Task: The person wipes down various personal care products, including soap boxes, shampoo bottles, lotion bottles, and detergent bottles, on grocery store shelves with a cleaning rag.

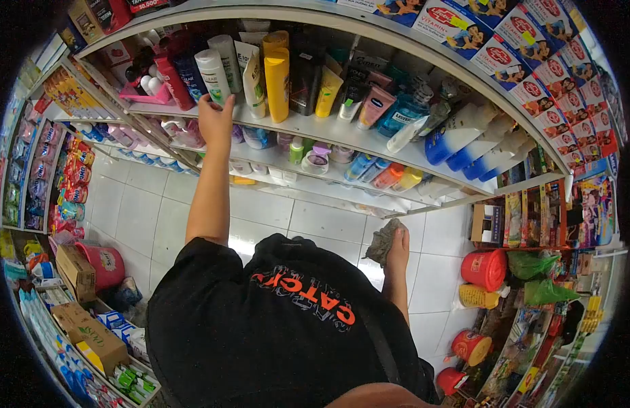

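On the upper shelf, my left hand [215, 117] has its fingers round the base of a white bottle [211, 71] with a green label. The bottle stands between a dark blue bottle [188, 76] and another pale bottle [225, 58]. To its right are a white tube [252, 81] and a yellow bottle [277, 85]. My right hand [398, 248] hangs low at the right, below the shelves, closed on a crumpled grey cloth [382, 241].
More bottles and tubes, including a blue mouthwash bottle [400, 112], line the shelf [308, 126]. Lower shelves hold further bottles. Cardboard boxes [90, 336] and a pink bucket [103, 265] stand left; a red tub [483, 268] stands right. White floor tiles [321, 224] show below.
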A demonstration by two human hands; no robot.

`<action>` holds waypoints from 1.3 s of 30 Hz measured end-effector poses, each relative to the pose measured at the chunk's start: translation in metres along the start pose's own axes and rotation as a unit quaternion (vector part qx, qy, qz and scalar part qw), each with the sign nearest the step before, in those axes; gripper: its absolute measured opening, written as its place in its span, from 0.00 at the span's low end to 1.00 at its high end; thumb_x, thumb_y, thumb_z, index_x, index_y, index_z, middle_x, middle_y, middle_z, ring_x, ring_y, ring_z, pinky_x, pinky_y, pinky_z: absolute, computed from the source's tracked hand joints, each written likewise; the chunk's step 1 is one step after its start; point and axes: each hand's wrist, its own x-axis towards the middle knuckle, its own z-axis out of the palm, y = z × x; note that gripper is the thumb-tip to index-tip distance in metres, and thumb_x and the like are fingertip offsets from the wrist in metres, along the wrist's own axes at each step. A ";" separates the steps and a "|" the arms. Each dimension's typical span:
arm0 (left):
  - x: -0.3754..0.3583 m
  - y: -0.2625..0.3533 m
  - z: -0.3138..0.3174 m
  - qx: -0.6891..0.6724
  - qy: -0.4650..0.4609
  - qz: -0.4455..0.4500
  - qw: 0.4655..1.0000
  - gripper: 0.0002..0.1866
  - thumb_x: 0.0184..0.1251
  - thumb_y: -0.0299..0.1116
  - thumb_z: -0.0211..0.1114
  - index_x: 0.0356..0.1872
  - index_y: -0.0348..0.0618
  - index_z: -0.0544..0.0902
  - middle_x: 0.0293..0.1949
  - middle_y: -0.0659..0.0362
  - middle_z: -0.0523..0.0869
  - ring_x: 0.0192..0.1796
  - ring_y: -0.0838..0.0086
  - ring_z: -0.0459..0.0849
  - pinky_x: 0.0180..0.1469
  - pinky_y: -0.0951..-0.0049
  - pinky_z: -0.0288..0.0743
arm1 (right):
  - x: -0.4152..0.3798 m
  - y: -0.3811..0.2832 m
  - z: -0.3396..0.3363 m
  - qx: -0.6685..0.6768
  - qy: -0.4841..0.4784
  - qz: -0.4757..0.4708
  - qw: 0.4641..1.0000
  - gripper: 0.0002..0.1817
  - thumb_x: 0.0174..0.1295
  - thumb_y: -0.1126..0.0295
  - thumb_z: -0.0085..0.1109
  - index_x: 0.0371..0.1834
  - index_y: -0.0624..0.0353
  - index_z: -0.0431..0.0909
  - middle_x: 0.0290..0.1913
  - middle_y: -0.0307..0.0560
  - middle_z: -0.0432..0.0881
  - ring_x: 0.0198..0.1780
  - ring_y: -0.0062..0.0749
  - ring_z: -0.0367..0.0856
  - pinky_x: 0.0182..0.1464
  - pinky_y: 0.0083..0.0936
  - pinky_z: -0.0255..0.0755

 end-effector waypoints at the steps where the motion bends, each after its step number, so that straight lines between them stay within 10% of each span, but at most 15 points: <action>1: 0.001 0.001 0.002 0.004 0.000 -0.006 1.000 0.30 0.46 0.47 0.68 0.46 0.35 0.72 0.29 0.55 0.77 0.32 0.65 0.77 0.36 0.69 0.70 | -0.001 -0.001 0.000 -0.001 0.002 0.004 1.000 0.16 0.66 0.63 0.41 0.50 0.61 0.66 0.41 0.42 0.73 0.40 0.24 0.70 0.43 0.21 0.67; 11: -0.017 -0.042 0.010 -0.073 0.062 0.022 0.995 0.25 0.46 0.37 0.70 0.43 0.33 0.73 0.35 0.55 0.77 0.32 0.71 0.74 0.37 0.73 0.70 | 0.008 0.031 -0.022 -0.131 0.047 0.027 0.990 0.32 0.61 0.53 0.47 0.60 0.68 0.59 0.56 0.58 0.69 0.58 0.40 0.66 0.59 0.27 0.58; 12: -0.028 -0.023 0.004 -0.341 0.041 0.007 0.939 0.21 0.49 0.32 0.68 0.41 0.33 0.72 0.33 0.56 0.78 0.32 0.73 0.74 0.36 0.72 0.70 | 0.013 0.040 -0.028 -0.151 0.032 -0.006 0.988 0.29 0.61 0.55 0.47 0.59 0.66 0.61 0.53 0.55 0.71 0.55 0.38 0.68 0.56 0.27 0.60; 15: -0.032 -0.025 -0.016 -0.080 0.092 0.073 0.990 0.17 0.51 0.33 0.68 0.37 0.32 0.75 0.34 0.53 0.80 0.34 0.67 0.78 0.41 0.70 0.73 | -0.003 0.009 -0.018 -0.070 0.005 -0.024 0.997 0.20 0.62 0.60 0.47 0.54 0.58 0.67 0.42 0.46 0.75 0.42 0.28 0.72 0.46 0.22 0.67; 18: -0.028 -0.028 -0.023 -0.218 0.066 0.152 0.962 0.18 0.57 0.31 0.60 0.47 0.33 0.71 0.47 0.49 0.77 0.45 0.64 0.75 0.48 0.67 0.70 | -0.009 -0.003 -0.026 -0.031 -0.028 -0.019 0.999 0.18 0.63 0.60 0.47 0.51 0.57 0.68 0.34 0.41 0.74 0.38 0.23 0.71 0.41 0.20 0.67; 24: -0.076 0.045 -0.033 -0.600 -0.127 0.124 0.780 0.38 0.56 0.45 0.61 0.59 0.27 0.57 0.54 0.42 0.70 0.53 0.54 0.72 0.55 0.60 0.66 | -0.016 0.001 -0.059 -0.053 -0.030 -0.065 0.996 0.18 0.64 0.58 0.45 0.52 0.56 0.67 0.36 0.38 0.72 0.38 0.20 0.68 0.41 0.19 0.66; 28: -0.170 0.171 -0.052 -0.422 -0.159 0.337 0.827 0.35 0.56 0.49 0.59 0.54 0.25 0.65 0.48 0.43 0.75 0.51 0.57 0.74 0.54 0.62 0.68 | -0.036 -0.014 -0.093 -0.059 -0.018 -0.032 0.998 0.19 0.64 0.59 0.45 0.54 0.57 0.66 0.40 0.38 0.72 0.41 0.20 0.67 0.43 0.20 0.66; 30: -0.221 0.200 -0.046 -0.489 -0.256 0.331 0.765 0.28 0.54 0.48 0.62 0.43 0.29 0.73 0.42 0.48 0.77 0.45 0.64 0.75 0.51 0.67 0.69 | -0.042 -0.016 -0.109 -0.009 0.005 -0.083 0.997 0.19 0.65 0.59 0.44 0.53 0.59 0.66 0.42 0.40 0.72 0.44 0.22 0.68 0.47 0.21 0.64; 32: -0.265 0.179 -0.013 -0.461 -0.438 0.162 0.755 0.29 0.51 0.42 0.63 0.51 0.36 0.65 0.37 0.52 0.75 0.40 0.64 0.75 0.44 0.67 0.71 | -0.050 -0.020 -0.125 0.045 0.015 -0.135 0.990 0.19 0.65 0.60 0.42 0.54 0.60 0.65 0.46 0.42 0.70 0.48 0.25 0.66 0.52 0.23 0.62; 34: -0.318 0.191 -0.008 -0.587 -0.532 0.061 0.607 0.34 0.49 0.40 0.61 0.56 0.39 0.58 0.37 0.51 0.75 0.37 0.62 0.76 0.40 0.65 0.72 | -0.061 -0.036 -0.139 0.102 0.015 -0.189 0.977 0.19 0.65 0.62 0.41 0.56 0.60 0.63 0.51 0.46 0.67 0.54 0.29 0.64 0.57 0.25 0.58; 39: -0.409 0.258 -0.024 -0.375 -0.734 -0.132 0.550 0.25 0.60 0.34 0.45 0.60 0.48 0.54 0.35 0.55 0.74 0.21 0.73 0.73 0.15 0.77 0.67 | -0.104 -0.086 -0.159 -0.123 0.018 -0.420 0.899 0.22 0.62 0.67 0.44 0.60 0.55 0.63 0.64 0.56 0.51 0.65 0.46 0.52 0.64 0.33 0.47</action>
